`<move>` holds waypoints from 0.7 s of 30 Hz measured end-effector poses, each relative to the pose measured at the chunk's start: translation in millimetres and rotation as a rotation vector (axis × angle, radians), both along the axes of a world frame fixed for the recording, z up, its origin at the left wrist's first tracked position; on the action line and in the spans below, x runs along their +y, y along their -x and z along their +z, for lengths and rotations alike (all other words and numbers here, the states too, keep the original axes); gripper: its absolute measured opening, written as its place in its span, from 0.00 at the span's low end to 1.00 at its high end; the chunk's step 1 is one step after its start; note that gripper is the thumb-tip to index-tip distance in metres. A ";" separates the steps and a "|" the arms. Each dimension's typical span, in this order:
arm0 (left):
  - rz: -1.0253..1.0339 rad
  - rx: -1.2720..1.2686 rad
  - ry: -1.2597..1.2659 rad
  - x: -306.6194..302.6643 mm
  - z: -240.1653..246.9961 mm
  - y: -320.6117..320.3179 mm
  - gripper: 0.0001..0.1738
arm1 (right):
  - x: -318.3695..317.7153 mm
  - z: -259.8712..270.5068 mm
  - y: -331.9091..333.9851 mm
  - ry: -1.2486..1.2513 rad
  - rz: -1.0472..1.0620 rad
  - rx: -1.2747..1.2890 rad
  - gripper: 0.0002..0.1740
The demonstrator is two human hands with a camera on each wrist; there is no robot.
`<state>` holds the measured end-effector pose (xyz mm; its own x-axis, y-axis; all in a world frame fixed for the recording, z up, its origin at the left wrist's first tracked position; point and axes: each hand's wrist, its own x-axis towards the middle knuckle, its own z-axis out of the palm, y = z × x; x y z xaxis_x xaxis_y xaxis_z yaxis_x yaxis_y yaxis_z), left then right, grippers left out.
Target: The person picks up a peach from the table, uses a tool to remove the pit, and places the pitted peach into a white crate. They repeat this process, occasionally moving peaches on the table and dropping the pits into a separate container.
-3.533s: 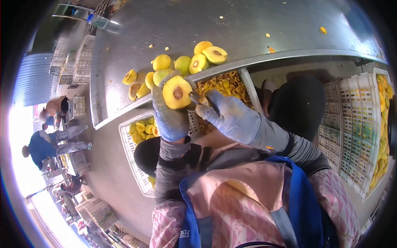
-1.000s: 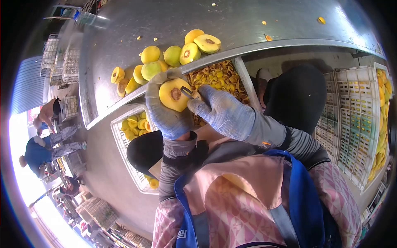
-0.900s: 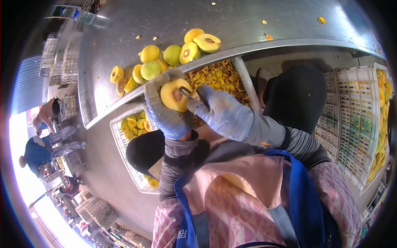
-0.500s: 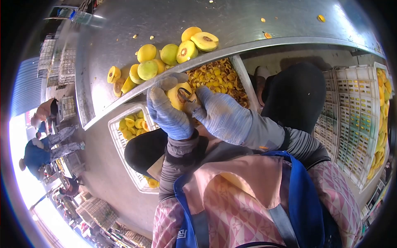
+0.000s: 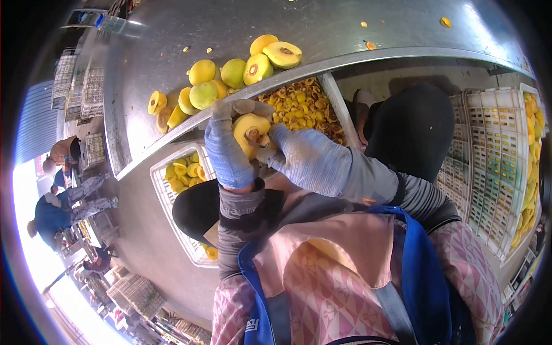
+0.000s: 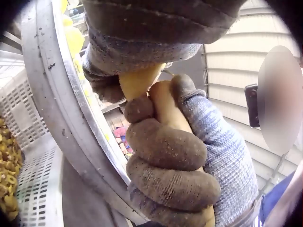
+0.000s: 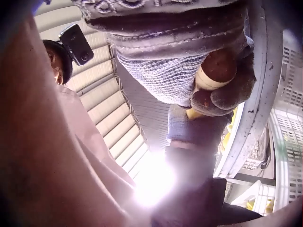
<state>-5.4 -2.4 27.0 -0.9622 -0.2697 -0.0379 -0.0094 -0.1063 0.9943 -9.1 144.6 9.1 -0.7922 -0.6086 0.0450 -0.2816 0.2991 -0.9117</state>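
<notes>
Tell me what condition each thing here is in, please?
Peach half: cut open, stone in place.
Left grip: gloved, curled round the peach half.
Right grip: gloved, clenched on the wooden-handled tool.
Peaches on table: some halved, stones in.
White crate: holding yellow halves.

The right hand (image 7: 180, 56), in a grey-blue knitted glove, curls its fingers around a tan rounded wooden handle (image 7: 215, 71), just beside the curved steel tabletop edge (image 7: 258, 109). A white plastic lattice crate (image 7: 289, 127) lies under that edge.
</notes>
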 end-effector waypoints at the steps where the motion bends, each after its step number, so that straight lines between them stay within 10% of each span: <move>1: 0.000 0.000 -0.001 2.2 -0.2 -0.9 0.24 | -1.3 -1.0 -0.2 0.019 -0.013 -0.084 0.19; 17: 0.154 0.097 0.099 12.8 -13.7 -9.5 0.33 | -5.5 -16.1 0.3 0.196 -0.007 -0.025 0.20; 21: 0.146 0.150 0.126 13.5 -9.3 -11.1 0.28 | 8.3 2.1 20.5 0.376 0.216 -0.653 0.21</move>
<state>5.7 11.1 17.8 -0.9051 -0.3996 0.1449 0.1455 0.0291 0.9889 -29.6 152.9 11.2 -0.5951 -0.7884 -0.1555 0.3300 -0.0632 -0.9419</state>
